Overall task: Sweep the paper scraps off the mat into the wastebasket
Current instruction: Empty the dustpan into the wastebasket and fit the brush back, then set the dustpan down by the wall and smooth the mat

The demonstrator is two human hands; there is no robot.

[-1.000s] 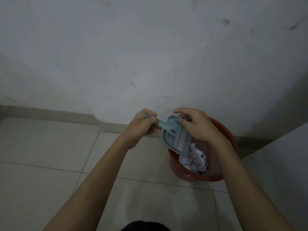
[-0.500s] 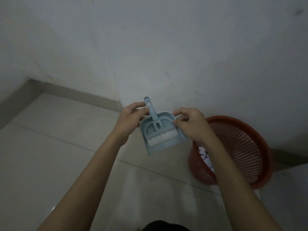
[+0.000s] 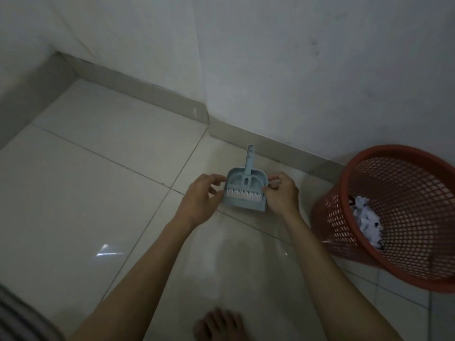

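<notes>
Left hand (image 3: pixel 200 198), right hand (image 3: pixel 280 193) pinch dustpan (image 3: pixel 242 190) sides; wastebasket (image 3: pixel 403 217) right.

Head view, steeply down, close.

Dustpan (image 3: pixel 244 190) held between the left hand (image 3: pixel 202 198) and right hand (image 3: pixel 281 193), above the floor (image 3: pixel 98 193); brush (image 3: pixel 243 191) nested in it. Wastebasket (image 3: pixel 403 217) right of the hands, paper scraps (image 3: pixel 366 222) inside. Wall (image 3: pixel 270 57) beyond; foot (image 3: pixel 221 326) nearer, apparently bare.
</notes>
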